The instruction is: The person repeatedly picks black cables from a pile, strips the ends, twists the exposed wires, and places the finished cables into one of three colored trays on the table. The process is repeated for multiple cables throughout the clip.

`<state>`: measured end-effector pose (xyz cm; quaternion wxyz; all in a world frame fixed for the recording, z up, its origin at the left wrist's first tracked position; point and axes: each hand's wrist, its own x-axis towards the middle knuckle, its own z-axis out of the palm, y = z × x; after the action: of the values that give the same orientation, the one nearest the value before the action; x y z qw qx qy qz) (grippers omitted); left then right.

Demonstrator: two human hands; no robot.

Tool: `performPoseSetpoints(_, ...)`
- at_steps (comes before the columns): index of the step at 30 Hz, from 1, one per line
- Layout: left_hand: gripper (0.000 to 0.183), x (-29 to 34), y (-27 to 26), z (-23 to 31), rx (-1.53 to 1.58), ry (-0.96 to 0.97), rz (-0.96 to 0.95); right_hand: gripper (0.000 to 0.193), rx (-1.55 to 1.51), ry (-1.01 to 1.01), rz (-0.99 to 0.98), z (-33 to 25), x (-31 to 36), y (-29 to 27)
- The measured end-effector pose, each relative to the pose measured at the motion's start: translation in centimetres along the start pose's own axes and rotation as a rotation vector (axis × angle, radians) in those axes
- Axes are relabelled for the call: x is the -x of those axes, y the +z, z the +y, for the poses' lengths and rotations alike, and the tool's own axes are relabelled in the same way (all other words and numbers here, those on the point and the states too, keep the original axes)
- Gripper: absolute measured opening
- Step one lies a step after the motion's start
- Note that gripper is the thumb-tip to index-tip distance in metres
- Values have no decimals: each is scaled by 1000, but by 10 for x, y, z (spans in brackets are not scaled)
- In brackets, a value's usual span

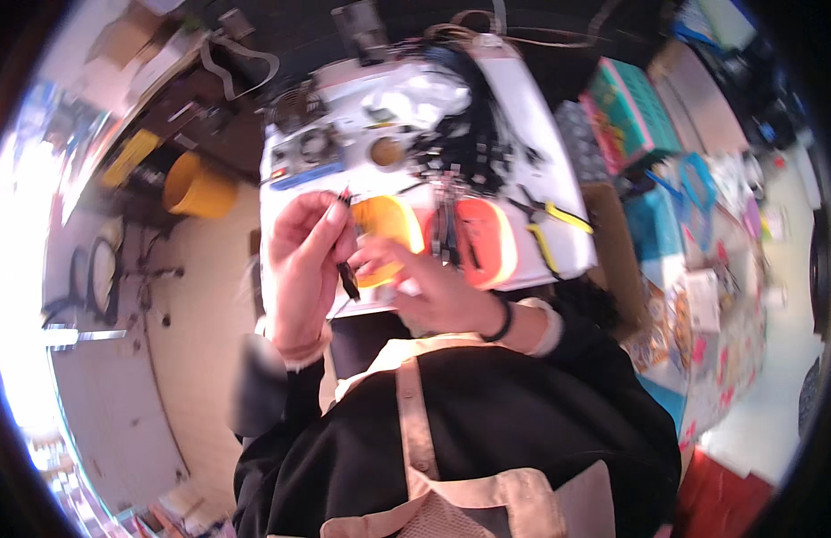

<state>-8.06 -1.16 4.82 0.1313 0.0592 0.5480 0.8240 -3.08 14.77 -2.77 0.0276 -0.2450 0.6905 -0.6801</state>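
My left hand (306, 255) is closed, thumb against fingers, on a thin dark piece (349, 282). The piece has a reddish tip above the thumb, and its black lower end sticks out below the fingers. Just to the right of it is my right hand (442, 291), with fingers apart and partly blurred. I see nothing held in that hand. Beyond the hands a yellow tray (404, 226) and an orange-red tray (498, 240) lie side by side. Several slim dark parts (447, 211) rest between and over them. Yellow-handled pliers (548, 235) lie on the right.
The white table (550, 143) holds a bundle of black strands (474, 112), a clear plastic bag (424, 94), a brown round item (387, 151) and a blue-based device (303, 161). A cardboard box (617, 260) stands at its right. A yellow bin (200, 186) is at left.
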Motion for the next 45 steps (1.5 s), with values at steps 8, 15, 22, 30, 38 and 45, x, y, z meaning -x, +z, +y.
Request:
performPoseSetpoints(8, 38, 32, 52, -18, -99, 71, -247, 14, -385, -29, 220, -92, 122, -79)
performPoseSetpoints(15, 21, 36, -11, -32, -294, 31, -43, 29, -35, 301, 948, -167, 255, -157)
performPoseSetpoints(22, 13, 44, -103, -56, -682, 71, 384, 28, 53, 846, 845, 69, 241, -276)
performPoseSetpoints(30, 9, 10, -150, -75, -1447, 248, 493, 53, 807, 910, 715, 262, 251, -339)
performPoseSetpoints(38, 13, -46, -154, -91, -1582, 302, 420, 20, 258, 384, 1093, 50, 161, -248)
performPoseSetpoints(45, 8, -52, -168, -93, -1384, 311, 434, 15, 251, 296, 147, 32, 8, -74)
